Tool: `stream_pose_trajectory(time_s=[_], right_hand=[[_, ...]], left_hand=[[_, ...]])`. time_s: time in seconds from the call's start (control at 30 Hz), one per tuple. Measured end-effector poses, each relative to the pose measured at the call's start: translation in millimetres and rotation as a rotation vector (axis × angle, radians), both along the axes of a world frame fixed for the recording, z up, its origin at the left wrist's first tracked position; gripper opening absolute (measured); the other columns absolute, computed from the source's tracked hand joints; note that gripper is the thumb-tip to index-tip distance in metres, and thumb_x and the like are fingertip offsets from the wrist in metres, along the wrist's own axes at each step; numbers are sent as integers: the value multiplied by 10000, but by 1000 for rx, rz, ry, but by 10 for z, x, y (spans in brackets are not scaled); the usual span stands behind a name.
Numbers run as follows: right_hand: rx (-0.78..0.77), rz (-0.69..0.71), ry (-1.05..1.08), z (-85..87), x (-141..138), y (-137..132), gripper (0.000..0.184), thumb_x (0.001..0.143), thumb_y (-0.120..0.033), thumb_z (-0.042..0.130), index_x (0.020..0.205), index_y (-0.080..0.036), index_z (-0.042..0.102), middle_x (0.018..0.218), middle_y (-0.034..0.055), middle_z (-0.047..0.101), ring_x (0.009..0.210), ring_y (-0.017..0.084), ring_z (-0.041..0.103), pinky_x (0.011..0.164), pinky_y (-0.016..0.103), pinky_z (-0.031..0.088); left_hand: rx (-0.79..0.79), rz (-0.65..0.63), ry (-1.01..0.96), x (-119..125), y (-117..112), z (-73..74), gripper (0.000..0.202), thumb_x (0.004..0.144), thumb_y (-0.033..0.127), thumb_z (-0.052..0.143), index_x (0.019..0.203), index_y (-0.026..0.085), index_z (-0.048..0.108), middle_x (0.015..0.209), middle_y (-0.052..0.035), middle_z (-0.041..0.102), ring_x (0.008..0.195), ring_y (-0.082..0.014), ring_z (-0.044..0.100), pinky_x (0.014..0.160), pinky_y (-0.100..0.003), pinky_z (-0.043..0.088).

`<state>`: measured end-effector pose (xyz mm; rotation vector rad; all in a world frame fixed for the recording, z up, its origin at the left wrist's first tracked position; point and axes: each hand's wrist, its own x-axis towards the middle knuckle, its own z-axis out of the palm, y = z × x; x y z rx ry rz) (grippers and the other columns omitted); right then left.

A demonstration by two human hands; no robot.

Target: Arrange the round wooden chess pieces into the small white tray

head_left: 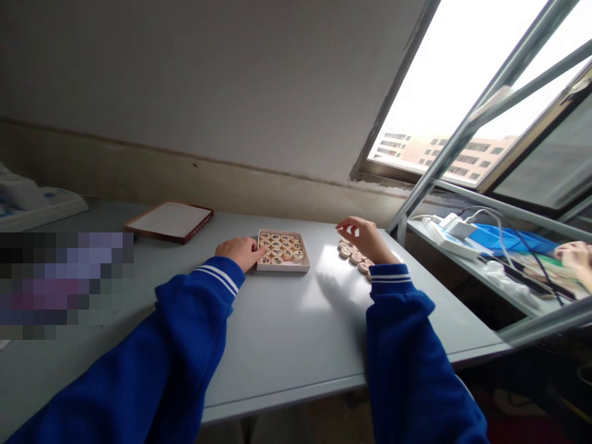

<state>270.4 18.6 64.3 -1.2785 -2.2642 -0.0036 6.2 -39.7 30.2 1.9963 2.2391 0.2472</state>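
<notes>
Round wooden Chinese chess pieces (276,245) with dark characters lie in rows inside a shallow white box (284,268). At the box's left side, my left hand (238,251) grips the rim, its thumb reaching over the edge beside the pieces. My right hand (363,237) is raised over a group of loose chess pieces (355,259) on the right of the table. Its fingers are bent, with gaps between them and the thumb, and no piece shows in them. The hand and wrist partly hide the loose group.
A box lid (169,222) with dark red sides lies on the grey table (287,333) at the back left. On the right, beyond a metal post (416,191), a shelf holds a power strip (451,237) and cables. Another person's hand (576,256) shows at the far right.
</notes>
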Motion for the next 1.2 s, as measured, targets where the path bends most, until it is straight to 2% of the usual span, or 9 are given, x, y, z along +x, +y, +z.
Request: stream_pose_trajectory(time_s=[0.1,0.17,0.3,0.5,0.63,0.73,0.87,0.97,1.2], right_hand=[[-125,-148,-258,-51,363,71,170,707,-282,580,837,-178,616,823,47,594,719,153,536,643,255,400],[-176,-191,-358,-137,465,104,222,698,-320,590,876,-190,614,859,51,584,751,164,538,655,260,397],[-215,-229,-422,-262,420,146,261,713,-383,562,893,-199,607,852,45,573,761,165,530,664,261,393],[-228,-203,-368,-248,363,126,194,712,-334,565,826,-185,615,843,46,572,772,166,519,685,267,390],[-321,-98,-232,-191,248,55,218,693,-379,591,788,-186,623,777,35,557,705,149,510,633,262,395],[-321,131,-40,-179,-41,-34,295,708,-450,569,846,-192,607,760,18,534,691,131,493,615,247,399],[-245,408,81,-258,-477,-143,258,714,-378,602,878,-179,589,794,18,523,726,119,472,662,237,397],[-220,444,60,-332,-625,-172,225,712,-341,620,867,-180,594,797,18,528,714,117,468,661,238,387],[-158,379,67,-372,-584,-142,167,749,-343,588,825,-198,623,715,3,538,650,108,446,637,229,364]], left_hand=[[8,-5,-4,2,-5,-3,480,756,542,279,753,222,637,853,-90,657,807,-256,588,611,-303,408],[12,-6,-5,7,-8,-4,473,761,531,278,738,217,632,839,-93,656,792,-257,588,603,-308,405],[20,-8,-7,13,-5,-3,465,760,538,288,735,219,626,818,-91,655,773,-250,590,596,-308,404],[16,-17,-21,5,-1,-4,448,768,514,299,728,215,629,817,-102,653,782,-257,589,620,-323,410],[24,-23,-29,6,-3,-12,448,774,503,292,743,215,634,826,-106,652,774,-257,587,621,-330,414],[28,-14,-26,9,-7,-15,448,769,505,294,742,213,633,834,-107,651,783,-261,587,628,-335,416],[24,-20,-23,11,-10,-17,452,770,500,285,754,210,632,845,-111,651,807,-270,587,640,-339,417],[24,-19,-10,12,-8,-21,452,772,496,286,764,206,633,862,-112,651,824,-271,586,648,-335,418],[31,-21,4,7,1,-32,468,770,518,283,753,211,636,850,-98,657,808,-247,591,631,-306,415]])
